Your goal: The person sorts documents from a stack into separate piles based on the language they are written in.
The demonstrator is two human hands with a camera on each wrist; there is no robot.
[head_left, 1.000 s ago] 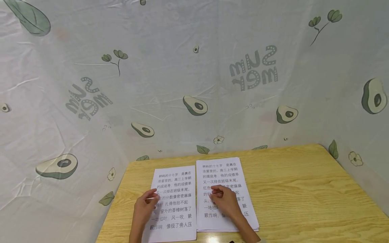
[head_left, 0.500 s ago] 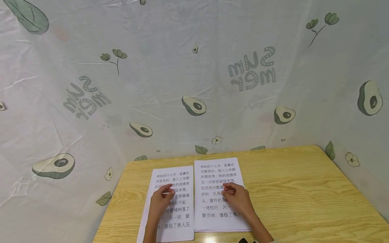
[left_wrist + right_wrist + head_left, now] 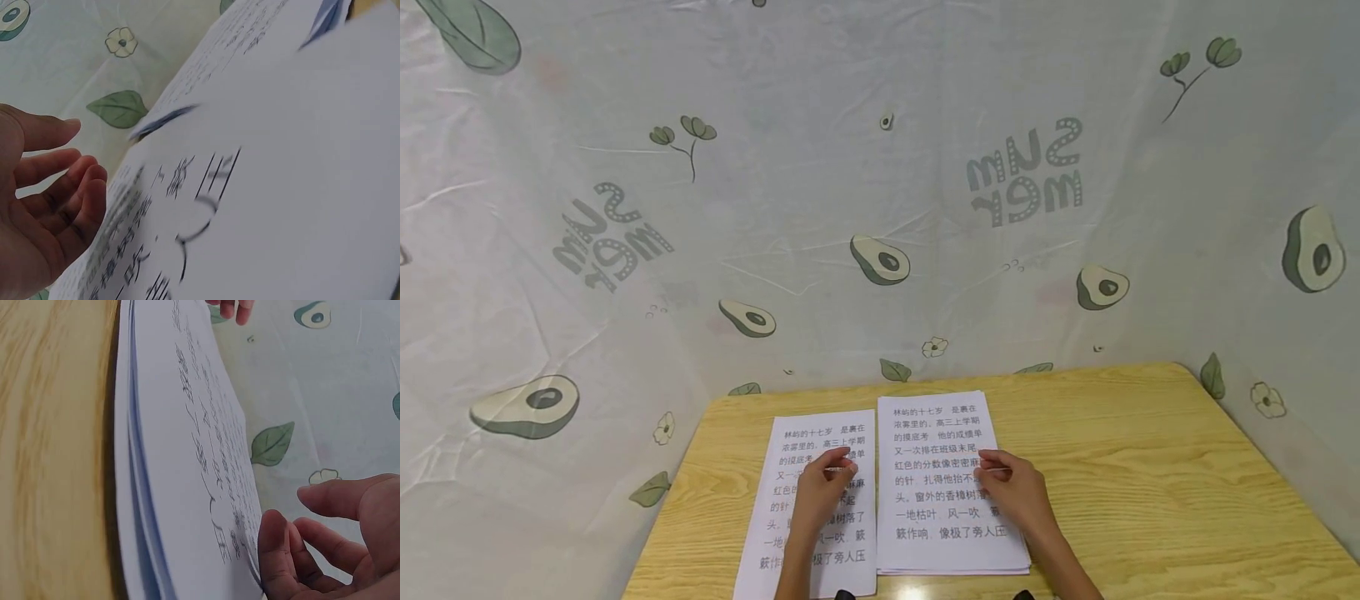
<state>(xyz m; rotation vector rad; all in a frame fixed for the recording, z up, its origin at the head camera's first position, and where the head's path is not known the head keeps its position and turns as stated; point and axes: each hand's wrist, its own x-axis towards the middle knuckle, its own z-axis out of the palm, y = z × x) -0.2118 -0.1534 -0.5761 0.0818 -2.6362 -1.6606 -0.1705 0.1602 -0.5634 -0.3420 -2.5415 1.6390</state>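
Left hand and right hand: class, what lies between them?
Between the left hand and right hand, the head view shows part of the left printed page, then much of the right paper stack.

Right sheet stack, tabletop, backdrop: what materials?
Right sheet stack: matte white paper, judging by thin layered edges. Tabletop: yellowish wood grain, glare spot suggests gloss; wood or laminate, can't tell. Backdrop: creased, faintly shiny; perhaps plastic sheeting or coated fabric.
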